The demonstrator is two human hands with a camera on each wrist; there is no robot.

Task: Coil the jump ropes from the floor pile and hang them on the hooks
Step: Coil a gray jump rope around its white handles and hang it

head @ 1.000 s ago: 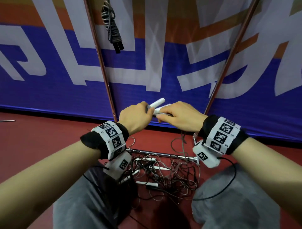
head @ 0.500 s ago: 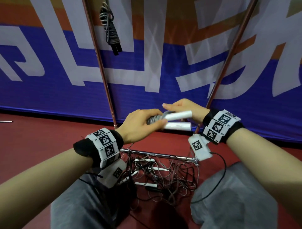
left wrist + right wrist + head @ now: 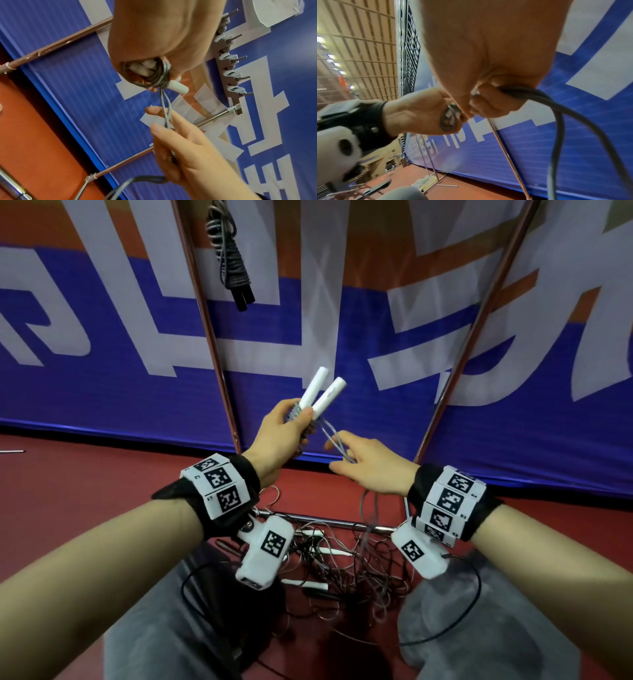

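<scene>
My left hand (image 3: 284,433) grips two white jump rope handles (image 3: 318,392), held side by side and pointing up and away. Grey cord (image 3: 145,75) is wound in several turns round their lower ends inside the fist. Two strands of that cord (image 3: 334,440) run down and right into my right hand (image 3: 370,467), which holds them between thumb and curled fingers a short way from the left hand. In the right wrist view the cord (image 3: 556,108) leaves the right palm and loops downward. A tangled pile of ropes (image 3: 342,570) lies on the red floor between my knees.
A coiled rope with black handles (image 3: 229,261) hangs high on the blue banner wall. A grey rack of hooks (image 3: 229,65) is fixed to that wall. Two slanted metal poles (image 3: 212,337) and a low chrome bar (image 3: 329,522) frame the pile.
The handles lay level between both hands; now my left hand alone holds them tilted upward. My right hand has left the handles and moved down and right along the cord.
</scene>
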